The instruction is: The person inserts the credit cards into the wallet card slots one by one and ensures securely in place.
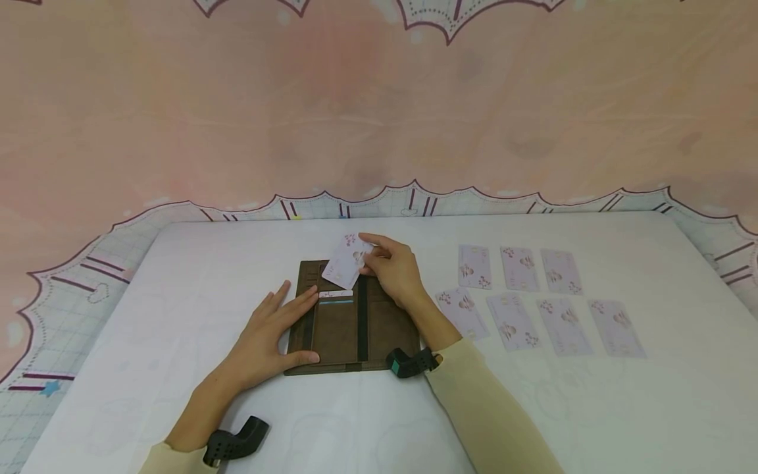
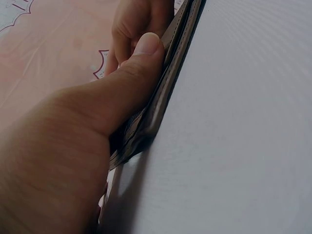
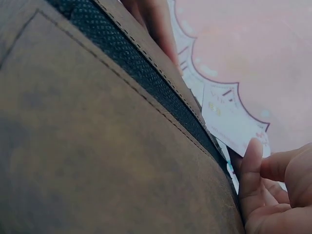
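Note:
A brown wallet [image 1: 334, 336] lies spread flat on the table, with a dark strip down its middle. Along its left side rests my left hand [image 1: 266, 336], fingers spread and thumb on the lower edge; the left wrist view shows that thumb [image 2: 141, 63] lying on the cover. My right hand [image 1: 393, 270] pinches a white card [image 1: 346, 263] with small red print, tilted above the wallet's upper left part. Just below that card, another card [image 1: 335, 294] shows as a white edge in a slot. In the right wrist view the held card [image 3: 231, 122] is beside the fingers.
To the right, several pale printed cards lie in two rows, among them an upper one [image 1: 475, 266] and a lower one [image 1: 616, 328]. The white table [image 1: 367, 428] meets a pink patterned backdrop [image 1: 355, 118] at its far edge.

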Tool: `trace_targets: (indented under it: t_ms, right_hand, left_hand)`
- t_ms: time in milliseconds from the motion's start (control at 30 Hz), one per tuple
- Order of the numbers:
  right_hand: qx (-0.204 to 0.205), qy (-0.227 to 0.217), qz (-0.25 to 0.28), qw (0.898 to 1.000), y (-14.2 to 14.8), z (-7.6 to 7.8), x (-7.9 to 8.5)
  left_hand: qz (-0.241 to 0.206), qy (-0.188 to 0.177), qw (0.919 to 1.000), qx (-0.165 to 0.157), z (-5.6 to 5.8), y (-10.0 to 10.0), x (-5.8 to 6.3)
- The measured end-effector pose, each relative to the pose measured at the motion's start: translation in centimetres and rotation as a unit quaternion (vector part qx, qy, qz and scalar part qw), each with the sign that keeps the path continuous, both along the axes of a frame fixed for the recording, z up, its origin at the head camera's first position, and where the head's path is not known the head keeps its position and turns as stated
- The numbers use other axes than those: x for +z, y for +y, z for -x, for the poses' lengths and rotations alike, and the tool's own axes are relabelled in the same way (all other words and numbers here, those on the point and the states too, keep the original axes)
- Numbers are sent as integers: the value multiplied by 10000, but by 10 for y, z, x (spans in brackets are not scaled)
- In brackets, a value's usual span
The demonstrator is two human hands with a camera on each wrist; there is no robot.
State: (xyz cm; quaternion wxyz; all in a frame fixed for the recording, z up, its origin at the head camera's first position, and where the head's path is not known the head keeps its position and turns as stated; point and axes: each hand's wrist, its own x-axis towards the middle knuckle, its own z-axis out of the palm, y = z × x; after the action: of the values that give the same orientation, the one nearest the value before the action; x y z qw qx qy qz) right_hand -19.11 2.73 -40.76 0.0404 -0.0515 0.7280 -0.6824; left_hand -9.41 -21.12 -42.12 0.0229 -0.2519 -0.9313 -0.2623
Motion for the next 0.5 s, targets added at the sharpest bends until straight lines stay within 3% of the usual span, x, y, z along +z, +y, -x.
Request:
trace_targets:
  t_ms: [233,500]
  right_hand:
    - [187,290,-978,9946,0,3,1]
    - [653,577,-1843,9790,-3,5,3]
  left_hand:
    - [-17,-133,9999,78,-1,0,-1]
    - [15,-129,9999,82,0,0,-1]
